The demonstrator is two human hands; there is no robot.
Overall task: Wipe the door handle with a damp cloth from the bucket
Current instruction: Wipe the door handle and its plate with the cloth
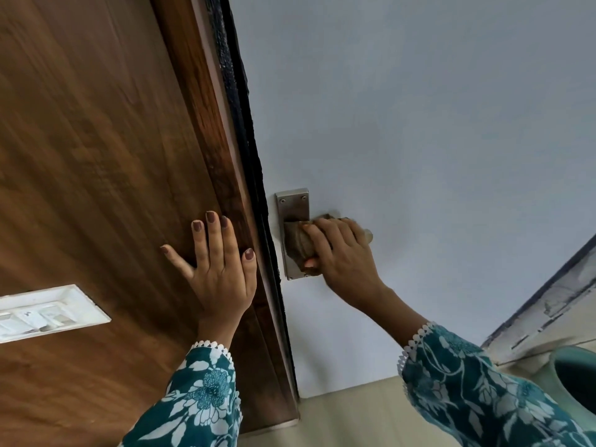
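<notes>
**A:** Where does the work stand?

**B:** The brushed-steel rectangular backplate on the pale grey-blue door is the landmark. Just below its upper screws, the right hand is closed around a crumpled brown damp cloth, which wraps the lever door handle; only the lever's tip shows, right of the plate.

**A:** And the other hand?

**B:** The left hand, left of the plate, lies flat and spread on the dark brown wooden panel, holding nothing.

**A:** What could go wrong?

**B:** Pressing downward could, I judge, swing the lever and let the door move (the bracing palm is on the panel, not the door). An over-wet cloth might drip down the plate. The teal round bucket, well below and right of the plate, could be kicked.
</notes>
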